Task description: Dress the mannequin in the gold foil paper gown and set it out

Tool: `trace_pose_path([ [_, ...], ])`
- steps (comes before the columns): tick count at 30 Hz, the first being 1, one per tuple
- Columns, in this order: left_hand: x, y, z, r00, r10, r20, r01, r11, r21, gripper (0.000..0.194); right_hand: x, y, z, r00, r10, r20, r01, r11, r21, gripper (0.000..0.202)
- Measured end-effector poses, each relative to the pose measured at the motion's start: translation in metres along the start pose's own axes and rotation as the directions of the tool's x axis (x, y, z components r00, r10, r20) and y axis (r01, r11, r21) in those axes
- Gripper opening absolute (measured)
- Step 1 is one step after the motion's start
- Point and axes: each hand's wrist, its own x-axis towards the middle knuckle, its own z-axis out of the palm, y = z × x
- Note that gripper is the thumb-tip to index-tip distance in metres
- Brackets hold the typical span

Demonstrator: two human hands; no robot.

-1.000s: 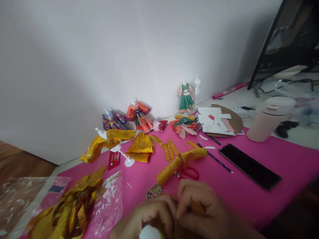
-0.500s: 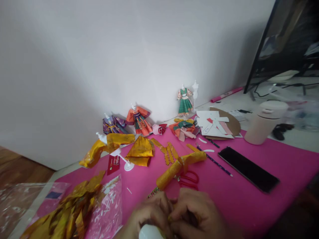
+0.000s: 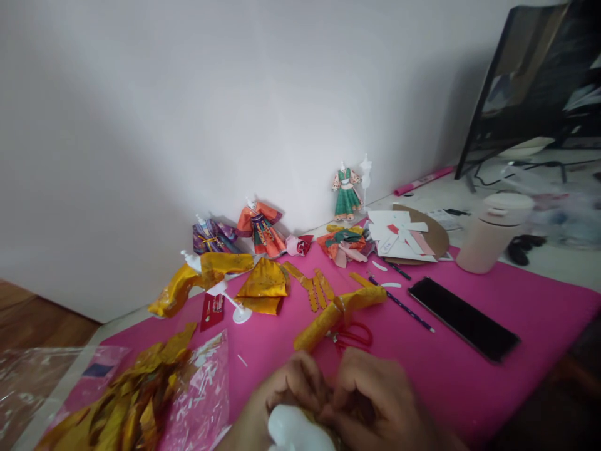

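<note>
At the near edge, my left hand (image 3: 295, 385) and my right hand (image 3: 370, 394) meet, fingers pinched together. Under the left fingers is a smooth white mannequin torso (image 3: 293, 429), cut off by the frame's bottom edge. A bit of gold cloth shows between the torso and the fingertips, mostly hidden. Just beyond the hands lies a long rolled gold cloth piece (image 3: 319, 322), partly over the red-handled scissors (image 3: 359, 335). Further back are a gold skirt-shaped piece (image 3: 263, 285) and a gold cut strip piece (image 3: 319, 291).
Gold scraps (image 3: 136, 394) and a clear bag (image 3: 201, 382) lie left on the pink mat (image 3: 263, 354). Dressed miniature mannequins (image 3: 260, 225) stand along the wall. To the right are a phone (image 3: 462, 319), a pencil (image 3: 406, 304), a bottle (image 3: 493, 235) and a screen (image 3: 526, 94).
The white torso shows more now, turned and raised between my hands. Both hands have shifted slightly, still pinched close together. The view has moved slightly.
</note>
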Motion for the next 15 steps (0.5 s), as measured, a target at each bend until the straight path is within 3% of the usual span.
trace_pose_path([
  [3, 0.001, 0.003, 0.008, 0.997, 0.015, -0.080, -0.015, 1.000, 0.000, 0.030, 0.000, 0.001, -0.003, 0.990, 0.131, 0.043, -0.130, 0.991, -0.010, 0.017],
  [5, 0.001, 0.002, 0.012, 0.992, 0.015, -0.128, -0.016, 1.000, -0.001, 0.028, 0.000, 0.000, -0.007, 0.950, 0.299, 0.091, -0.306, 0.950, 0.069, 0.009],
  [7, 0.003, 0.000, 0.015, 0.986, 0.026, -0.166, -0.027, 1.000, -0.007, 0.029, 0.000, -0.001, -0.013, 0.920, 0.374, 0.116, -0.389, 0.908, 0.158, 0.006],
  [11, 0.008, -0.001, 0.022, 0.964, 0.115, -0.239, -0.111, 0.993, 0.029, 0.023, 0.002, -0.007, -0.027, 0.962, 0.217, 0.166, -0.250, 0.944, 0.215, 0.016],
  [15, 0.011, -0.004, 0.027, 0.930, 0.266, -0.254, -0.213, 0.952, 0.217, 0.024, 0.000, -0.010, -0.032, 0.935, 0.212, 0.285, -0.278, 0.936, 0.214, 0.018],
])
